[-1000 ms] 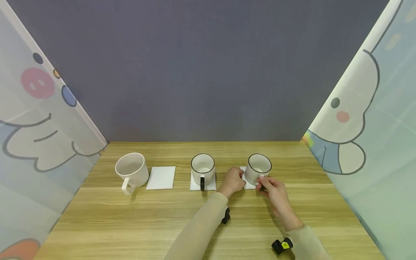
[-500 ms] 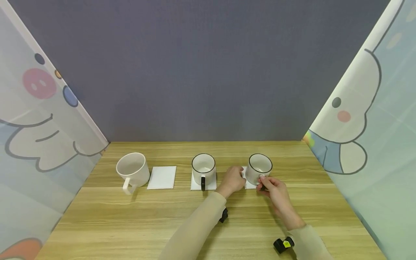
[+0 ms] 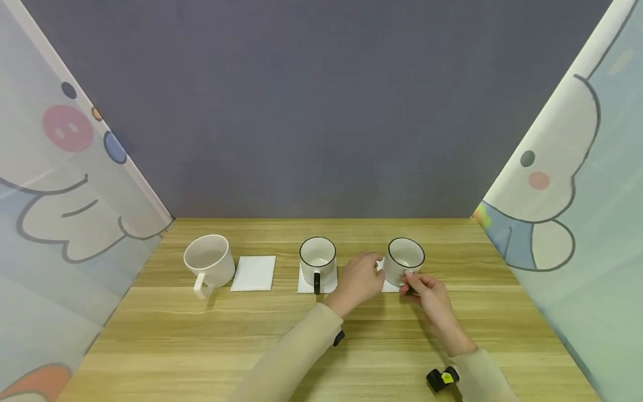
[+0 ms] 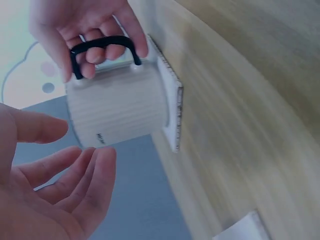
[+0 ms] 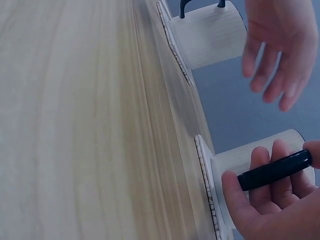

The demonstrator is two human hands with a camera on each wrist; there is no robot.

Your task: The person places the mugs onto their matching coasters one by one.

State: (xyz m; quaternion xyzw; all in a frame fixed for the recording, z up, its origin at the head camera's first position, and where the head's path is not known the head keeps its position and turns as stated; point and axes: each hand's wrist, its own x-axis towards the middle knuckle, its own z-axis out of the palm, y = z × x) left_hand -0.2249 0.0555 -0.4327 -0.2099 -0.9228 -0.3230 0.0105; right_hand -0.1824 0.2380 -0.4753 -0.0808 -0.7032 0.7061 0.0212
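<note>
A white mug with a dark rim (image 3: 397, 268) stands upright on a square white coaster (image 3: 390, 288) at the right of the table. My right hand (image 3: 433, 301) holds its black handle (image 5: 275, 170), fingers through the loop and thumb on top in the right wrist view. To the left of this mug is my left hand (image 3: 358, 279). In the left wrist view the left hand (image 4: 60, 185) has its fingers extended and the thumb apart, close to the mug's side (image 4: 117, 107), holding nothing.
A second dark-rimmed mug (image 3: 318, 259) with a black handle stands on a middle coaster (image 3: 305, 288). Farther left lies a bare white coaster (image 3: 254, 273), and beside it a larger all-white mug (image 3: 216, 271) sits on the wooden table (image 3: 201, 340). A grey panel (image 3: 321, 111) rises behind.
My left hand has risen from the right coaster's left edge and its fingers have spread. My right hand stays on the handle. The head view has shifted slightly.
</note>
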